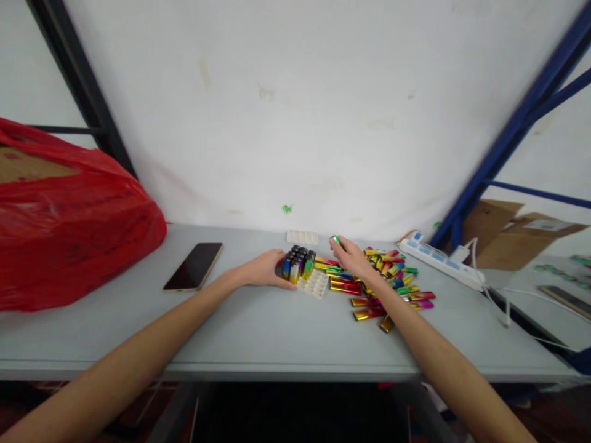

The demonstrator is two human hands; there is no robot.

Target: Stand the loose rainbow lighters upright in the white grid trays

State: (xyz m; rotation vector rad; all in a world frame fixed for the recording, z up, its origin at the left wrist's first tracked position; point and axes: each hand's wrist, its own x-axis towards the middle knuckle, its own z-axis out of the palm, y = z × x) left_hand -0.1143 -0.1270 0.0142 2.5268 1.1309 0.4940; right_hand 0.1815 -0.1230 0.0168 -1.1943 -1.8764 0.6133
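Several shiny coloured lighters (pixel 298 263) with black tops stand upright in the left part of a white tray (pixel 316 285); the tray's right part shows bare slots. My left hand (pixel 268 269) curves around the left side of these lighters, thumb at the front edge, steadying the group. Over the right side, my right hand (pixel 349 255) is closed on a green lighter (pixel 336 240), raised a little above the table. Beneath and beside my right forearm lies a loose pile of metallic lighters (pixel 367 301) in red, gold, blue and green.
A dark phone (pixel 194 267) lies left of my left hand. Beyond it bulges a red plastic bag (pixel 69 227). A second white tray (pixel 302 237) rests by the wall. At the right are a power strip (pixel 441 261), cables and a cardboard box (pixel 517 240).
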